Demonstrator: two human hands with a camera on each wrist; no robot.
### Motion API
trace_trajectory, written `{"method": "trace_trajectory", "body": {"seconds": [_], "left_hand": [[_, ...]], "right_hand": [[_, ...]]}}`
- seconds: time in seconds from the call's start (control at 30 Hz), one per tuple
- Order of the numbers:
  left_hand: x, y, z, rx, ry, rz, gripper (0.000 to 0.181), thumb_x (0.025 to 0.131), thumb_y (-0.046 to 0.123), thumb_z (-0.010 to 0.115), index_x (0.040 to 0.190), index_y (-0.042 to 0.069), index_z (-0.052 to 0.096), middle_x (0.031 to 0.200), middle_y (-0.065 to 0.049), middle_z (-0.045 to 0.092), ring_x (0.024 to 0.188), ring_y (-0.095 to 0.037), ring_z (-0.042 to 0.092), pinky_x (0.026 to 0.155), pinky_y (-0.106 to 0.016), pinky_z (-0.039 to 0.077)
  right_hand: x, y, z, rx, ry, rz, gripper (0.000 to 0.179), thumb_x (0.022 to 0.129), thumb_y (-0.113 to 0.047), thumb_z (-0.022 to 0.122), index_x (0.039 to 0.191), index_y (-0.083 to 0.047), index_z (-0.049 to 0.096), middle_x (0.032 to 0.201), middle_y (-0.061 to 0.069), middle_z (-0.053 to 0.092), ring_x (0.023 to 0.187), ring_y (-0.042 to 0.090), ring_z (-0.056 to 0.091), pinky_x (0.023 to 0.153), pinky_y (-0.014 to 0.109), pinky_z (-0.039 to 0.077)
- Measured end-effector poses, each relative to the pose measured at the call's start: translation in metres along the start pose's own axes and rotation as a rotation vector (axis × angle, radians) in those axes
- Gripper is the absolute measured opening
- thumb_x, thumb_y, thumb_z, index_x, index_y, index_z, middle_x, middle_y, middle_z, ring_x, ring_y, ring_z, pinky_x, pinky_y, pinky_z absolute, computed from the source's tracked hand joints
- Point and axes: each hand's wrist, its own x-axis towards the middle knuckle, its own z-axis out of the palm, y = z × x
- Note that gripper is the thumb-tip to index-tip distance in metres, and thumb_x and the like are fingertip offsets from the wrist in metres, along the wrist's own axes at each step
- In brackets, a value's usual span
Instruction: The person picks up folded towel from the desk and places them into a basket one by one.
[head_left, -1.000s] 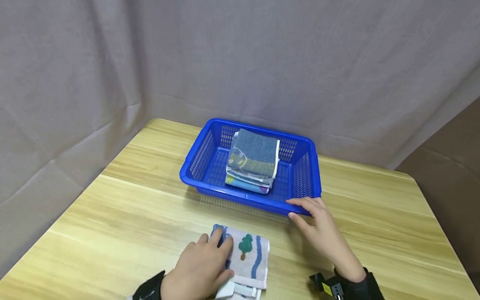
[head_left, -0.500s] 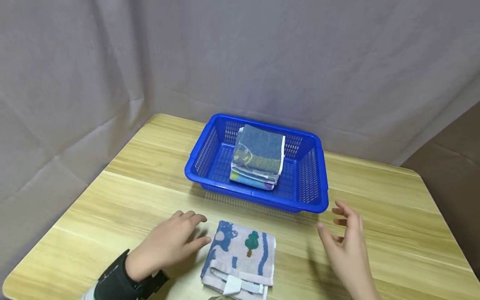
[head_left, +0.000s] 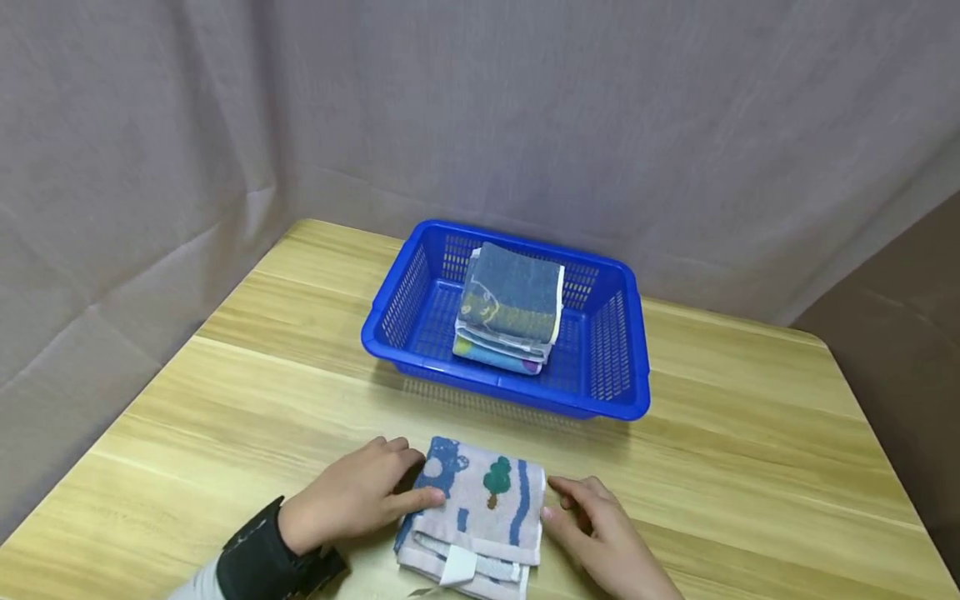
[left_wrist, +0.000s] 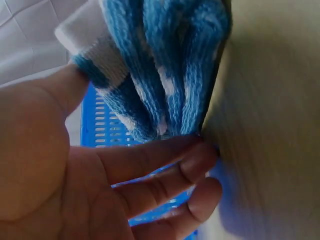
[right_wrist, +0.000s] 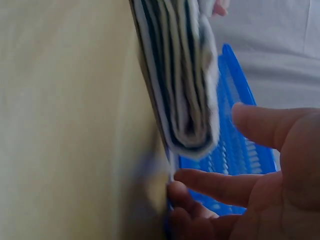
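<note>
On the table lies a folded towel (head_left: 476,517), pale with blue patterns, a green tree and a white tag. My left hand (head_left: 352,492) is at its left edge, thumb over the top and fingers beside the far left corner. In the left wrist view, the thumb reaches the upper face of the towel (left_wrist: 160,60) while the loosely extended fingers (left_wrist: 155,165) lie along its folded side. At the right edge is my right hand (head_left: 600,533), thumb and index finger apart. The right wrist view shows the layered end of the towel (right_wrist: 180,80) just beyond those fingers (right_wrist: 215,185).
Behind the towel stands a blue plastic basket (head_left: 495,382) with slotted walls. Several folded towels (head_left: 513,292) are stacked inside it, a dark blue-grey one on top. A grey curtain (head_left: 480,108) hangs behind the wooden table (head_left: 750,433).
My right hand has left the basket's front right corner and come down to the towel's right edge. My left hand lifted off the towel's top, moved left, then came back to its left edge.
</note>
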Motion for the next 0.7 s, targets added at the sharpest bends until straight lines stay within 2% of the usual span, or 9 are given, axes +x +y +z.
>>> {"method": "trace_trajectory", "body": {"seconds": [0.17,0.3,0.47,0.57,0.63,0.7], "left_hand": [[0.0,-0.001,0.005,-0.072,-0.034,-0.011,0.077,0.083,0.063,0.053,0.124,-0.002,0.051,0.115,-0.015,0.057,0.104,-0.024,0.052,0.087,-0.044,0.045],[0.001,0.0,0.007,-0.106,-0.031,-0.038,0.075,0.079,0.057,0.062,0.123,-0.004,0.05,0.113,-0.015,0.056,0.102,-0.025,0.051,0.087,-0.045,0.044],[0.002,0.002,0.008,-0.126,-0.054,-0.055,0.074,0.078,0.054,0.065,0.119,-0.004,0.051,0.113,-0.016,0.055,0.102,-0.026,0.05,0.087,-0.046,0.044],[0.004,0.002,0.007,-0.147,-0.078,-0.063,0.074,0.078,0.055,0.065,0.12,-0.004,0.05,0.112,-0.014,0.055,0.102,-0.025,0.05,0.086,-0.045,0.044],[0.004,0.001,0.006,-0.185,-0.094,-0.056,0.068,0.078,0.055,0.065,0.116,0.0,0.051,0.102,-0.008,0.057,0.091,-0.019,0.052,0.078,-0.04,0.046],[0.005,0.0,0.006,-0.259,-0.108,-0.039,0.057,0.079,0.053,0.065,0.107,0.005,0.052,0.086,-0.002,0.055,0.076,-0.014,0.051,0.065,-0.033,0.045]], "right_hand": [[0.003,-0.004,0.011,-0.096,-0.054,0.033,0.071,0.077,-0.055,0.066,0.126,-0.005,0.053,0.101,-0.003,0.047,0.092,0.016,0.037,0.083,0.04,0.039],[0.005,-0.008,0.015,-0.053,-0.041,0.034,0.069,0.072,-0.05,0.072,0.123,-0.006,0.055,0.109,-0.002,0.047,0.097,0.018,0.035,0.086,0.042,0.036],[0.004,-0.009,0.018,0.075,-0.021,0.031,0.051,0.073,-0.039,0.076,0.113,-0.014,0.057,0.114,-0.003,0.048,0.105,0.017,0.035,0.093,0.046,0.033],[0.004,-0.009,0.018,0.214,-0.07,0.041,0.043,0.077,-0.03,0.074,0.111,-0.013,0.055,0.107,0.001,0.052,0.098,0.018,0.042,0.087,0.039,0.038],[0.004,-0.008,0.017,0.331,-0.122,0.037,0.04,0.082,-0.023,0.07,0.113,-0.008,0.051,0.106,0.005,0.056,0.094,0.019,0.049,0.082,0.032,0.043],[0.004,-0.008,0.016,0.453,-0.176,0.028,0.037,0.087,-0.016,0.065,0.116,-0.004,0.046,0.107,0.012,0.058,0.092,0.021,0.054,0.076,0.027,0.047]]}}
